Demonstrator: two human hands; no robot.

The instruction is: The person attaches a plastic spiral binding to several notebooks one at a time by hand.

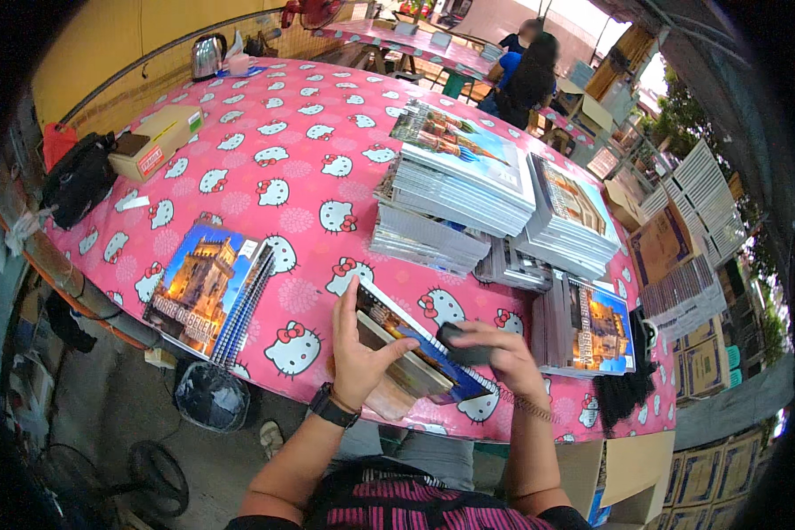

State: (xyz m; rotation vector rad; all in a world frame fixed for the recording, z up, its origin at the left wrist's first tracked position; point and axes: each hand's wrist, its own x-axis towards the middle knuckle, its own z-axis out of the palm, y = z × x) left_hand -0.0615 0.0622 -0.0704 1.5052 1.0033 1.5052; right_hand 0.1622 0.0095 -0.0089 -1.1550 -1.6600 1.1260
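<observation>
My left hand [364,358], with a dark watch on the wrist, grips a spiral-bound notebook [433,358] between thumb and fingers. The notebook stands tilted at the table's near edge, its bound edge facing up and to the right. In my right hand [508,353] is a small black block [465,344], held against or just over that edge; I cannot tell which. A brown coil [530,408] shows at my right wrist. To the left lies a stack of spiral notebooks [208,287] with a lit tower on the cover.
Tall notebook stacks [464,181] stand right of centre on the pink patterned table [300,238], with another tower-cover stack [599,327] nearer. A cardboard box [159,141], a black bag [78,177] and a kettle [209,57] sit at the left. Two people [530,75] are beyond.
</observation>
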